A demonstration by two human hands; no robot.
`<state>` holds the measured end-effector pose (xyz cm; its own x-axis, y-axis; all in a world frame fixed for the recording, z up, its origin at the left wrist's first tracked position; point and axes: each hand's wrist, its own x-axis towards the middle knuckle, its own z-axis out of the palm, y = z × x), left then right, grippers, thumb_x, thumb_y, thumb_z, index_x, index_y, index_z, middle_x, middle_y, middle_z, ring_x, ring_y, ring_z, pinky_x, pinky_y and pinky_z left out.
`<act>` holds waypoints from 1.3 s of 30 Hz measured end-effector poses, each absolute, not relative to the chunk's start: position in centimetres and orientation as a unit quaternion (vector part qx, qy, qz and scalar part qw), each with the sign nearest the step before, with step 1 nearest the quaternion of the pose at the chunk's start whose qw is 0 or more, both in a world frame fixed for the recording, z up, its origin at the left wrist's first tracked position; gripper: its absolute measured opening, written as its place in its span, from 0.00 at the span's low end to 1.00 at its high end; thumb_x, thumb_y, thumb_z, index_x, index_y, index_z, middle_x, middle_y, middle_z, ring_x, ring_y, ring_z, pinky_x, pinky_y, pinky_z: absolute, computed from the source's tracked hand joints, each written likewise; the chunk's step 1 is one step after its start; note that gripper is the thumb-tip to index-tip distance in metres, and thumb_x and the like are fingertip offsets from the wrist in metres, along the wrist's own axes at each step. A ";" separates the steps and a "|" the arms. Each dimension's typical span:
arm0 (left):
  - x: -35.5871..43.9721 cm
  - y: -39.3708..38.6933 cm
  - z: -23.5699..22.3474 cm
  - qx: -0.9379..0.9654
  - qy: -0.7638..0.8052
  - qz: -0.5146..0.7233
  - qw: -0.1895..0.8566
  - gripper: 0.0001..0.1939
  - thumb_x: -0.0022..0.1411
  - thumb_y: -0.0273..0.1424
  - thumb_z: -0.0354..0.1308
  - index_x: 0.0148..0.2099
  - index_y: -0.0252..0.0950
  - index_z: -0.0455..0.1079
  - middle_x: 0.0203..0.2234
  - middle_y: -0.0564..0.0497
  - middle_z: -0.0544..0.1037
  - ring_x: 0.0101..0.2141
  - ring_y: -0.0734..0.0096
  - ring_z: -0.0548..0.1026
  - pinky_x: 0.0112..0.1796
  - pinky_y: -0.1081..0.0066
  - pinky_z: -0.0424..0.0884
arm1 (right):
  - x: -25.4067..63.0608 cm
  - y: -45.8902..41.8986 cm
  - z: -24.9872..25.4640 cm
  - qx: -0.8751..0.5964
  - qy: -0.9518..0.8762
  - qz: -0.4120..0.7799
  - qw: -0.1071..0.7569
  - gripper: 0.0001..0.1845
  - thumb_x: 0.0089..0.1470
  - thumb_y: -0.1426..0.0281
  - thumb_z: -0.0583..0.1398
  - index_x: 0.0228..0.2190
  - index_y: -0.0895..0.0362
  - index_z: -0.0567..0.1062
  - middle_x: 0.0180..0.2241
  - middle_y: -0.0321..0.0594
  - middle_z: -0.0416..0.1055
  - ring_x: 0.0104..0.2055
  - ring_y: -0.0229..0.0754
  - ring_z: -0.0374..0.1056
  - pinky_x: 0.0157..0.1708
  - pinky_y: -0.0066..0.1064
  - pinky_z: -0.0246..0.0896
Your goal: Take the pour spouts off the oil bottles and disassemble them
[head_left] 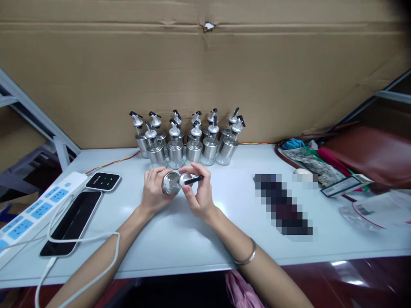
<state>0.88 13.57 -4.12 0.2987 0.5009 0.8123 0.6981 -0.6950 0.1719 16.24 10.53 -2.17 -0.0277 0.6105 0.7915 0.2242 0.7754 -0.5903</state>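
Forearms (269, 273) Reached Over the Table (154, 252), Bottle and Pourer Held Close Together

A metal bracelet (252, 254) is worn on the right forearm, and the left one is crossed by a white cable (115, 256). The metal-sleeved glass bottle (171, 185) is gripped by the left hand (154, 186), its fingers wrapped around the side and its round top turned toward the camera. A silver pourer (185, 179) with a black lever is pinched between the thumb and fingers of the right hand (201, 194), right beside the bottle's top (whether the two are touching cannot be told).

Just beyond, eleven similar bottles (175, 155) are stood upright in two rows, each topped with a pourer, before a cardboard panel (96, 85). To the left, a black phone (72, 222), a small device with green lights (103, 181) and a power strip (40, 211) are laid near one another. To the right, a dark pixelated patch (282, 205) is seen, and farther over are placed a small box (346, 185), clear plastic packaging (379, 209), bunched fabrics (305, 160) and a brown leather bag (369, 149).
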 end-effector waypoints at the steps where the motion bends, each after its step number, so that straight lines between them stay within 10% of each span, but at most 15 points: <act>1: 1.1 13.4 -4.1 -0.797 -0.372 -0.468 0.088 0.22 0.52 0.33 0.59 0.49 0.36 0.61 0.38 0.45 0.70 0.39 0.61 0.71 0.39 0.64 0.68 | 16.0 10.3 -2.1 -0.298 -0.689 0.185 0.634 0.24 0.59 0.63 0.52 0.55 0.52 0.50 0.44 0.45 0.69 0.46 0.43 0.67 0.46 0.42 0.64; 20: 1.5 13.5 -4.4 -0.812 -0.369 -0.452 0.012 0.23 0.53 0.33 0.58 0.51 0.37 0.59 0.40 0.46 0.75 0.39 0.63 0.76 0.39 0.66 0.73 | 15.2 9.7 -3.0 -0.326 -0.649 0.257 0.637 0.27 0.61 0.64 0.49 0.60 0.50 0.50 0.51 0.47 0.60 0.54 0.46 0.61 0.54 0.45 0.58; 39: 1.1 13.9 -4.0 -0.831 -0.392 -0.394 0.025 0.29 0.45 0.26 0.59 0.52 0.37 0.59 0.41 0.48 0.75 0.38 0.64 0.76 0.38 0.70 0.72 | 15.5 10.4 -1.6 -0.342 -0.549 0.365 0.669 0.15 0.58 0.62 0.54 0.45 0.55 0.63 0.38 0.41 0.73 0.43 0.40 0.70 0.44 0.34 0.66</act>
